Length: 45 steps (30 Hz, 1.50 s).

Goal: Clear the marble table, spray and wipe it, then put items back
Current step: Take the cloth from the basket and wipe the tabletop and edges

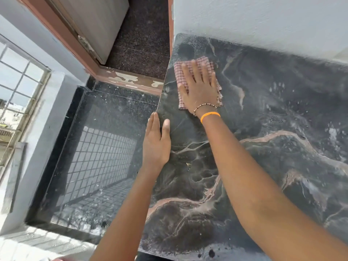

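Observation:
The dark marble table [263,157] with pale brown veins fills the right of the head view. A folded pink checked cloth [180,72] lies near its far left corner. My right hand [200,87] presses flat on the cloth with fingers spread; most of the cloth is under the palm. My left hand [156,144] rests on the table's left edge, fingers straight along the side and thumb on top. Whitish streaks and droplets show on the marble at the right.
A white wall [263,21] runs along the table's far side. Left of the table lies a dark glossy floor [98,147], a brown door frame [75,46] and a barred window [18,91] at far left.

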Motion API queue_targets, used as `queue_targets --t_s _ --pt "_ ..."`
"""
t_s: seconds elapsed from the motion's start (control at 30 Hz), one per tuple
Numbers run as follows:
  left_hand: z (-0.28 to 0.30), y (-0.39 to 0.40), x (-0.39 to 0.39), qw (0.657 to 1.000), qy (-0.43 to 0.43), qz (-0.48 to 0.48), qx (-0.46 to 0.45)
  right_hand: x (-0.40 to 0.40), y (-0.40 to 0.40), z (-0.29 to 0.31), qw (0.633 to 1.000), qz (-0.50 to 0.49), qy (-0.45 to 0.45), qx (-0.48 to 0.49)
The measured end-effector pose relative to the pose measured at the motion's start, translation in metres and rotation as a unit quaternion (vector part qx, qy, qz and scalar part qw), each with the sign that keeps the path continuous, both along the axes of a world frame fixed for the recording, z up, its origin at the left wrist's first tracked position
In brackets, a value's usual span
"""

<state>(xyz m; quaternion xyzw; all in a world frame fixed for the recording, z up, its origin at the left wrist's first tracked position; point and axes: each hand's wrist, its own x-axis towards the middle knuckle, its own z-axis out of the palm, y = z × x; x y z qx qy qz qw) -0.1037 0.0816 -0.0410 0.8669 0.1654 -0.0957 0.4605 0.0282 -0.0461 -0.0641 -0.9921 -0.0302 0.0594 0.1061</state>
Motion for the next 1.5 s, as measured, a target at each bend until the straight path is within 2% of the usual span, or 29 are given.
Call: queue_targets --t_s 0.13,0.23,0.3,0.37,0.47,0.53,0.63,0.73,0.83,0.9,0.97,1.07,1.17,1.3,1.4,1.5 --pt "-0.002 -0.005 0.011 1.000 0.011 0.003 0.019 -0.017 -0.064 -0.002 0.986 -0.166 0.010 0.000" --pt "-0.002 -0.008 0.012 0.999 0.008 0.009 0.033 -0.069 -0.056 -0.004 0.969 -0.248 0.006 -0.009" --pt "-0.002 -0.009 0.014 0.999 0.004 0.017 0.036 -0.095 -0.028 -0.004 0.975 -0.219 0.010 -0.021" --pt "-0.001 -0.009 0.014 0.999 -0.006 0.032 0.022 -0.101 0.004 -0.005 0.992 -0.119 0.015 -0.029" --pt "0.002 -0.008 0.018 0.998 -0.021 0.055 -0.003 -0.062 0.037 -0.003 0.999 0.032 0.008 -0.009" --pt "0.003 -0.010 0.022 0.999 -0.027 0.036 0.005 -0.017 0.042 -0.001 0.997 0.071 -0.001 -0.004" --pt "0.002 -0.014 0.033 0.999 -0.030 -0.014 0.033 0.047 0.025 0.003 0.999 0.040 -0.009 -0.005" --pt "0.001 -0.018 0.043 0.997 -0.033 -0.049 0.053 0.076 -0.016 0.000 0.998 -0.064 -0.007 0.005" --pt "0.001 -0.019 0.046 0.996 -0.023 -0.052 0.064 0.052 -0.049 -0.003 0.979 -0.204 -0.013 0.002" --pt "0.001 -0.020 0.046 0.996 -0.024 -0.043 0.071 0.020 -0.045 -0.006 0.964 -0.264 -0.022 0.000" --pt "0.000 -0.022 0.045 0.996 -0.031 -0.038 0.073 -0.006 -0.024 -0.007 0.968 -0.249 -0.030 -0.003" --pt "0.000 -0.024 0.046 0.997 -0.039 -0.037 0.052 -0.006 0.015 -0.008 0.995 -0.090 -0.044 -0.010" --pt "0.001 -0.023 0.045 0.998 -0.036 -0.032 0.038 0.039 0.036 -0.004 0.999 0.026 -0.044 -0.016" --pt "0.003 -0.021 0.046 0.998 -0.023 -0.047 0.039 0.096 0.037 0.003 1.000 -0.009 -0.017 0.005" --pt "0.007 -0.024 0.047 0.996 -0.030 -0.057 0.057 0.098 0.023 0.002 0.997 -0.063 -0.025 0.022" --pt "0.010 -0.032 0.048 0.989 -0.043 -0.106 0.095 0.085 -0.013 -0.001 0.989 -0.144 -0.028 0.026"
